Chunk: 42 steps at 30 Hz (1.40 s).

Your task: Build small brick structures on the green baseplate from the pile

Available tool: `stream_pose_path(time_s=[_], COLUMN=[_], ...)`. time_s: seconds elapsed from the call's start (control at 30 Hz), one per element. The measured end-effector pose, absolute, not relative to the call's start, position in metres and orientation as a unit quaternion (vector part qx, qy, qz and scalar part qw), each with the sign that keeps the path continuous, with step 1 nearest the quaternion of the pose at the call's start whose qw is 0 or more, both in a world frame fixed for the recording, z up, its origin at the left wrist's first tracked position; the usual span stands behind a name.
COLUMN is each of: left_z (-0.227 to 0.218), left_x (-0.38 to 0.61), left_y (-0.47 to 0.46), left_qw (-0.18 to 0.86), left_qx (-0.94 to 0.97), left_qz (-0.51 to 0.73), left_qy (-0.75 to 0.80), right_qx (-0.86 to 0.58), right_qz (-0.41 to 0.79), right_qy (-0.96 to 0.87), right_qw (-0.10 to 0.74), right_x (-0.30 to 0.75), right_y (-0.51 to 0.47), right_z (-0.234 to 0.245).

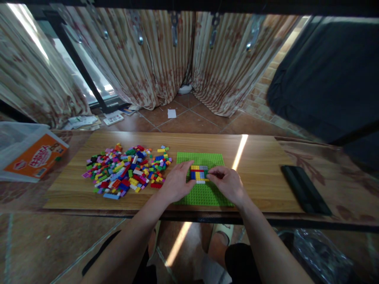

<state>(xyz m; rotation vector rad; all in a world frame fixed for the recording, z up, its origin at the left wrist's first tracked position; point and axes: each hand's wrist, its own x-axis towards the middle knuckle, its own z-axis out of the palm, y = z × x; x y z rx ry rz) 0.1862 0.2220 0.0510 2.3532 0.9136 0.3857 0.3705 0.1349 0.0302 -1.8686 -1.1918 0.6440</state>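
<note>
A bright green studded baseplate lies on the wooden board. Near its middle sits a compact patch of toy bricks in yellow, blue, red, grey and white. My left hand rests at the left side of the patch, its thumb and index finger apart and holding nothing. At the right edge, my right hand pinches a small dark green toy brick, partly hidden by the fingertips, against the patch. Left of the baseplate spreads a large pile of loose mixed toy bricks.
The wooden board spans the bench. A clear plastic box with an orange label stands at the far left. On the right lies a dark flat case. Curtains hang behind, and papers lie on the tiled floor.
</note>
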Motion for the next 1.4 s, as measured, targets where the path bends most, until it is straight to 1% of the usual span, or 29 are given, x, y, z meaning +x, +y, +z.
stream_pose_path(time_s=[0.33, 0.5, 0.63, 0.8, 1.0, 1.4], left_z=[0.045, 0.044, 0.043, 0.043, 0.044, 0.042], left_x=[0.182, 0.175, 0.173, 0.176, 0.178, 0.18], left_y=[0.224, 0.234, 0.239, 0.237, 0.235, 0.235], left_qw=[0.305, 0.354, 0.387, 0.379, 0.373, 0.356], left_qx=[0.878, 0.86, 0.846, 0.843, 0.843, 0.847], left_qz=[0.167, 0.168, 0.167, 0.174, 0.18, 0.178], left_qy=[0.329, 0.326, 0.327, 0.34, 0.343, 0.351], right_qx=[-0.751, -0.732, -0.723, -0.732, -0.771, -0.795], right_qz=[0.233, 0.253, 0.256, 0.256, 0.204, 0.174], right_qy=[-0.474, -0.476, -0.489, -0.479, -0.472, -0.467], right_qw=[0.396, 0.417, 0.416, 0.411, 0.374, 0.346], right_x=[0.368, 0.371, 0.371, 0.37, 0.372, 0.37], right_y=[0.134, 0.133, 0.133, 0.133, 0.132, 0.132], right_z=[0.035, 0.029, 0.029, 0.03, 0.038, 0.044])
